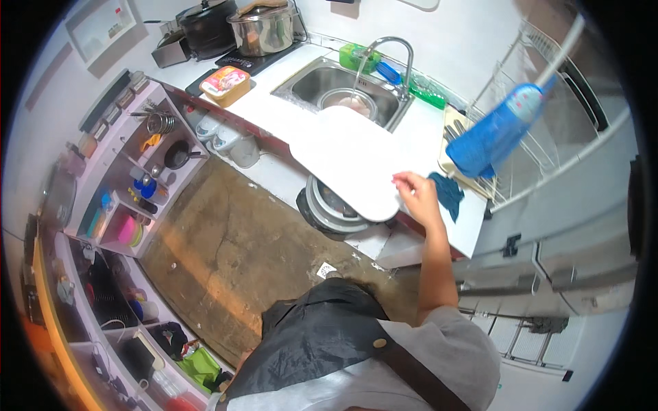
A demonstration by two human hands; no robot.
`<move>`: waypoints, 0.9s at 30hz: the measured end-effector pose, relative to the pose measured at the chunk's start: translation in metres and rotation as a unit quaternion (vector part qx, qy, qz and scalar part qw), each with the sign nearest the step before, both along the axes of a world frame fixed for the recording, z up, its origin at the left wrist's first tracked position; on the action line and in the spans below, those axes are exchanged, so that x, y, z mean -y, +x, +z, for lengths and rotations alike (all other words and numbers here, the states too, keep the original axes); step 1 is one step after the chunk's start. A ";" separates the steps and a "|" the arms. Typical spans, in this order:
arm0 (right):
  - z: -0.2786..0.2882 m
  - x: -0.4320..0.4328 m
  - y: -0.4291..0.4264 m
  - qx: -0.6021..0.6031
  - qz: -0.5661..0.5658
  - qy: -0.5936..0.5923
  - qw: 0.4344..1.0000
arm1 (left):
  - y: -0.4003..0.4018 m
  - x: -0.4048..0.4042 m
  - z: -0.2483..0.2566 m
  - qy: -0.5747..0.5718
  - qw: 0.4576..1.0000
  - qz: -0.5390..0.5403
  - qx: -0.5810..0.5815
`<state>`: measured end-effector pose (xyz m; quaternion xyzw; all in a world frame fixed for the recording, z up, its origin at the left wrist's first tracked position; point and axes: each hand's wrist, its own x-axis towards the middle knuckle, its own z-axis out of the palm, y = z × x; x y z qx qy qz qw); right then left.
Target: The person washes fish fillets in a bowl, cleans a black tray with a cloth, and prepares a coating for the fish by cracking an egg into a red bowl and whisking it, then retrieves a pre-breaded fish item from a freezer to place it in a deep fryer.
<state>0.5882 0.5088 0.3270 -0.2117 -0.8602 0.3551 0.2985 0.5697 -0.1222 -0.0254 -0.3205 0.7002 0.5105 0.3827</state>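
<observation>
My right hand [419, 198] reaches over the counter with bent fingers. Its fingertips are at the right side of a white rounded cutting board [344, 154]; whether they grip it is unclear. The board's near end juts past the counter's front edge, and its far end overlaps the sink's front rim. My left hand is out of view. Behind the board, water runs from a curved metal faucet [403, 40] into a metal bowl [329, 96] in the steel sink [308, 77]. Something pale lies in the bowl. A dark teal cloth [448, 195] lies right of my hand.
A lidded tub [226, 85] and a steel pot [264, 31] stand on the counter [267, 110] at left. At right are a wire dish rack [529, 149] and a hanging blue item [493, 136]. A round bin-like container [321, 218] sits below the board. Shelves [115, 169] line the left.
</observation>
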 end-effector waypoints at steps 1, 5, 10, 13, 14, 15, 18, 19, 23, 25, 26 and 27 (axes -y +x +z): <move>0.009 -0.019 -0.028 0.005 -0.009 -0.010 1.000 | -0.007 -0.009 0.005 -0.006 1.000 0.007 0.015; 0.002 -0.117 -0.122 0.016 -0.016 0.033 0.999 | -0.077 -0.044 0.012 0.002 1.000 0.008 0.014; -0.045 -0.228 -0.193 0.092 -0.079 -0.035 0.992 | -0.219 -0.052 0.003 0.023 0.999 -0.034 -0.031; -0.057 -0.252 -0.231 0.151 -0.154 -0.037 0.976 | -0.319 -0.056 0.000 0.056 0.995 -0.046 -0.064; -0.058 -0.260 -0.239 0.153 -0.160 -0.028 0.975 | -0.360 -0.055 0.000 0.097 0.991 -0.044 -0.082; -0.065 -0.270 -0.250 0.190 -0.183 0.009 0.965 | -0.400 -0.056 0.005 0.175 0.979 -0.032 -0.098; -0.084 -0.296 -0.285 0.241 -0.218 0.155 0.933 | -0.491 -0.068 0.020 0.205 0.935 -0.095 -0.273; -0.088 -0.318 -0.283 0.262 -0.223 0.180 0.922 | -0.533 -0.071 0.031 0.311 0.892 -0.143 -0.297; -0.104 -0.375 -0.276 0.258 -0.261 0.231 0.901 | -0.615 -0.102 0.062 0.168 0.903 -0.129 -0.373; -0.117 -0.382 -0.285 0.348 -0.252 0.186 0.884 | -0.629 -0.104 0.078 0.122 0.905 -0.136 -0.384; -0.127 -0.376 -0.283 0.315 -0.247 0.156 0.903 | -0.630 -0.113 0.092 0.115 0.909 -0.119 -0.383; -0.133 -0.370 -0.277 0.301 -0.258 0.170 0.902 | -0.633 -0.130 0.112 0.080 0.926 -0.084 -0.359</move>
